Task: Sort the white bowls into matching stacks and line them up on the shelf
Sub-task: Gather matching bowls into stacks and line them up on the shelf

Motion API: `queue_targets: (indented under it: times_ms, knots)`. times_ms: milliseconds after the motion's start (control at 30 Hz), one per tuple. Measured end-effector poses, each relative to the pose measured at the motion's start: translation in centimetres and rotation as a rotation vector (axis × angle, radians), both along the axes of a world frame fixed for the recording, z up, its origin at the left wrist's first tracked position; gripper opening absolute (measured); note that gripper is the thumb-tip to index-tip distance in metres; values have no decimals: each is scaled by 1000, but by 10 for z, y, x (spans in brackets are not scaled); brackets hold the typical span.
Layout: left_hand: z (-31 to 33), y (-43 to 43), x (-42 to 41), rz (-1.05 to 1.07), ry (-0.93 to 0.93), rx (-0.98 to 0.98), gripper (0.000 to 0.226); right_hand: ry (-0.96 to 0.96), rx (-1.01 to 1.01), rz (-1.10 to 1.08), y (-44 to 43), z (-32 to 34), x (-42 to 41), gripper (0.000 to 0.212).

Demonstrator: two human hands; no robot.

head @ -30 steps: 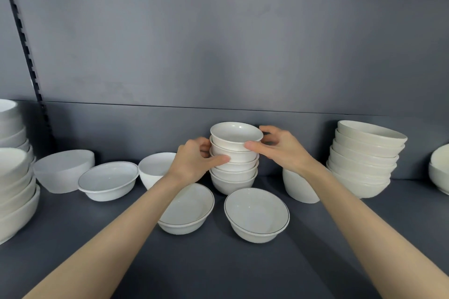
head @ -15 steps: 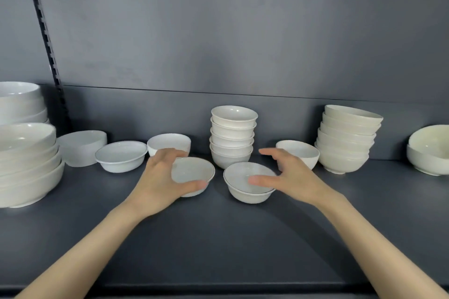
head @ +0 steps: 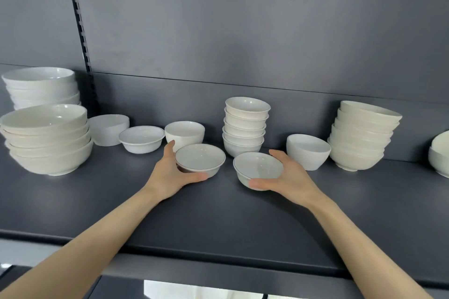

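Two shallow white bowls with a thin dark rim line are at the middle of the dark shelf (head: 218,213). My left hand (head: 170,175) grips the left rimmed bowl (head: 200,160) from its left side. My right hand (head: 286,177) grips the right rimmed bowl (head: 257,168), which is tilted. Behind them stands a stack of small bowls (head: 245,126). A third rimmed bowl (head: 142,138) sits further left, with a plain deeper bowl (head: 184,132) beside it.
A big stack of wide bowls (head: 48,143) fills the left end, a taller stack (head: 41,87) behind it, and an upturned bowl (head: 109,128) next to them. On the right are a tilted single bowl (head: 308,150), a leaning stack (head: 362,136) and more bowls (head: 439,155) at the edge.
Both hands left the small-bowl stack, came down toward me and closed on the two rimmed bowls in front. The right bowl now tilts. The camera has pulled back.
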State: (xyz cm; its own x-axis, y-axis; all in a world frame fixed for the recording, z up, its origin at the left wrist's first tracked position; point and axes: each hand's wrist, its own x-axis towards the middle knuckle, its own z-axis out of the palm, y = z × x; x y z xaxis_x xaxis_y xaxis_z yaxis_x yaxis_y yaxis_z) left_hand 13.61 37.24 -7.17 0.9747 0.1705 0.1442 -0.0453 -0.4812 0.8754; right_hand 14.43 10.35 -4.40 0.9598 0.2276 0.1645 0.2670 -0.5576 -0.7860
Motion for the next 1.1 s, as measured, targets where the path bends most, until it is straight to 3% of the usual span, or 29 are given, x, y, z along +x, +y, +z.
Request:
queue_targets:
  times_ms: [133,233,300,367,467,633,867,967,1100]
  knots:
    - [-2,0,-3,-6,-6,-43,120,-22,90,-7,-5,3,-3,91]
    - [-2,-1,-5,-62,19,-70,130,-62,273,-20,-5,8,-5,97]
    - [-1,-1,-6,-123,38,-86,134,-79,368,-6,-2,13,-9,90]
    - [-1,-2,-7,-192,47,-83,126,-95,408,38,4,18,-12,71]
    - [1,-3,-10,-260,62,-64,124,-91,324,140,19,18,-9,55]
    - [1,0,-10,-311,58,-51,111,-74,207,190,39,13,-5,58]
    - [1,-1,-9,-317,48,-81,96,-60,151,226,48,5,4,76]
    - [0,-1,-9,-327,38,-93,95,-50,130,237,52,0,5,102]
    - [0,0,-8,-342,23,-99,90,-54,124,253,54,-4,4,74]
